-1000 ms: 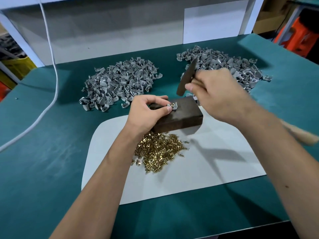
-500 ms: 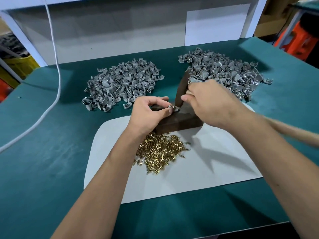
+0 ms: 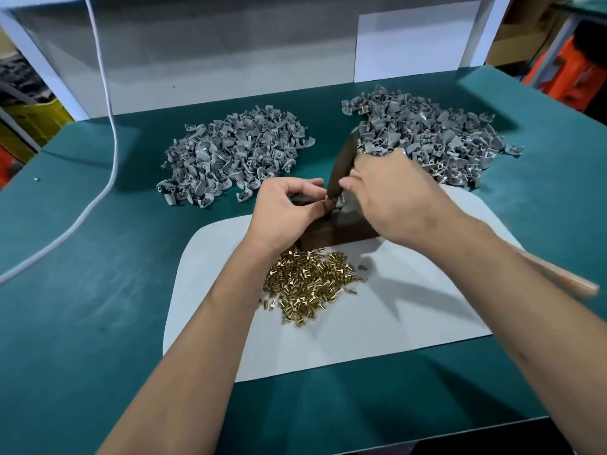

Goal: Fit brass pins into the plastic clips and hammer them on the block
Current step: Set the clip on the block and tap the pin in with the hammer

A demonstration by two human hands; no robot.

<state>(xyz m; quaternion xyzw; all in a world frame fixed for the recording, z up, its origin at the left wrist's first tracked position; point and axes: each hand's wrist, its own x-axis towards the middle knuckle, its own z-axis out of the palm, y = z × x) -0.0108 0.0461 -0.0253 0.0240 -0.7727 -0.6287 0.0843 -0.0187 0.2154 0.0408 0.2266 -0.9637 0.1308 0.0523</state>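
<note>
A dark block (image 3: 338, 229) lies on a pale mat (image 3: 377, 316). My left hand (image 3: 289, 211) pinches a small grey clip (image 3: 336, 202) on top of the block. My right hand (image 3: 394, 198) grips a hammer close to its dark head (image 3: 341, 169). The head's lower end touches the clip. The wooden handle (image 3: 558, 277) sticks out behind my right forearm. A heap of brass pins (image 3: 308, 284) lies on the mat just in front of the block.
Two heaps of grey plastic clips lie on the green table: one at the back left (image 3: 236, 156), one at the back right (image 3: 433, 136). A white cable (image 3: 111, 133) hangs down at the left. A white panel (image 3: 230, 54) closes the back.
The hammer head has come down from above the block onto the clip. My right hand dropped with it. My left hand stayed on the clip.
</note>
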